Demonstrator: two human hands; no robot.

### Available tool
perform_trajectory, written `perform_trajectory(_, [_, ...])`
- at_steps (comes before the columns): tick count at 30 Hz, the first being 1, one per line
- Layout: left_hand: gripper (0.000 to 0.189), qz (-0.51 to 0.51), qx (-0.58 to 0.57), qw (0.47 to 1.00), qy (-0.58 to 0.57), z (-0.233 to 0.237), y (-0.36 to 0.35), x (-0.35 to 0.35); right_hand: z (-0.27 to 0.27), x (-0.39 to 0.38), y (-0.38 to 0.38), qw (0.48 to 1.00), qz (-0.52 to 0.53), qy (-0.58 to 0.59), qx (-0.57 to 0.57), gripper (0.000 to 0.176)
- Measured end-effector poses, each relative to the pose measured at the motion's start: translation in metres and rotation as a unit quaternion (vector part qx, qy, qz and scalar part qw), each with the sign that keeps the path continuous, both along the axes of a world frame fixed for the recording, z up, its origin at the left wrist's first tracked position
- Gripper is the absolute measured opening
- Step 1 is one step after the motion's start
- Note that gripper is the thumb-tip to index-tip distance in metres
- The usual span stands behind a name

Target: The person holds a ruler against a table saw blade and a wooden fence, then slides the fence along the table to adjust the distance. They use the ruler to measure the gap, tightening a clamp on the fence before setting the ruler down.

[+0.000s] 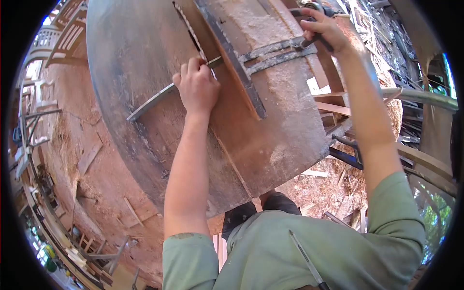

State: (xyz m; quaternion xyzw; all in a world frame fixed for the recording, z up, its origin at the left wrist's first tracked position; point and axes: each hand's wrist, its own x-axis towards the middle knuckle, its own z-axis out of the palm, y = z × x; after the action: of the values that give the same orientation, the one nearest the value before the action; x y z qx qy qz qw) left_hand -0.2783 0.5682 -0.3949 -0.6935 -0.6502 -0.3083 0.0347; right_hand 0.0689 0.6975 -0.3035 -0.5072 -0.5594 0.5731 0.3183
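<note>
My left hand [197,88] is closed over a flat metal bar [151,102] lying across the worn wooden tabletop [130,53]. The bar's far end reaches the dark-edged wooden fence [234,63]. Just beyond my knuckles, a narrow slot [189,28] with a jagged pale edge runs through the tabletop. At the upper right, my right hand [331,33] is curled around a dark handle [319,41] at the table's side. What the handle joins to is partly hidden by my fingers.
Two whitish metal strips [275,58] cross the dusty right part of the table. Wooden chairs [70,36] stand at the left. Wood scraps [133,212] lie on the reddish floor, and a long curved timber [420,98] is at the right.
</note>
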Motion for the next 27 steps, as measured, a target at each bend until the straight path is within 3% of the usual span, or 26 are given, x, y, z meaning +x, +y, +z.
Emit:
perform_trajectory(2, [0.01,0.002,-0.032,0.997,0.065,0.004,-0.002,0.001,-0.021,0.001,0.004,0.994,-0.111,0.017,0.016,0.075])
perform_trajectory(9, [0.011,-0.016,-0.078,0.992,0.1,0.0,0.002,0.003,-0.016,-0.022,-0.011,0.954,-0.298,-0.007,0.01,0.088])
perform_trajectory(16, [0.013,-0.036,-0.144,0.986,0.082,0.011,0.003,0.001,-0.007,-0.029,-0.012,0.946,-0.314,-0.06,0.051,0.081])
perform_trajectory(17, [0.014,-0.037,-0.152,0.985,0.074,0.012,0.003,0.002,-0.007,-0.032,-0.013,0.936,-0.346,-0.048,0.045,0.071])
perform_trajectory(18, [0.014,-0.038,-0.145,0.986,0.068,0.013,0.005,0.004,-0.017,-0.044,-0.009,0.877,-0.478,-0.025,0.035,0.064])
perform_trajectory(20, [0.013,-0.037,-0.134,0.988,0.068,0.012,0.002,0.001,-0.021,-0.054,-0.005,0.83,-0.555,0.028,0.039,0.065])
perform_trajectory(21, [0.013,-0.045,-0.126,0.989,0.065,0.007,0.002,-0.003,-0.014,-0.054,-0.009,0.85,-0.525,0.005,0.029,0.066])
perform_trajectory(22, [0.012,-0.056,-0.09,0.994,0.034,-0.001,0.002,-0.008,-0.024,-0.047,-0.008,0.859,-0.51,-0.027,0.04,0.056])
perform_trajectory(24, [0.011,-0.056,-0.046,0.997,-0.007,0.008,-0.004,-0.001,-0.065,-0.029,-0.01,0.766,-0.526,-0.31,0.203,0.044])
perform_trajectory(26, [0.013,0.026,-0.045,0.99,-0.129,0.024,-0.036,0.0,-0.022,-0.066,-0.089,0.835,-0.446,-0.196,0.257,0.035])
perform_trajectory(27, [0.01,0.025,-0.009,0.987,-0.159,0.049,-0.06,0.003,0.021,-0.095,-0.147,0.91,-0.365,-0.118,0.156,0.031])
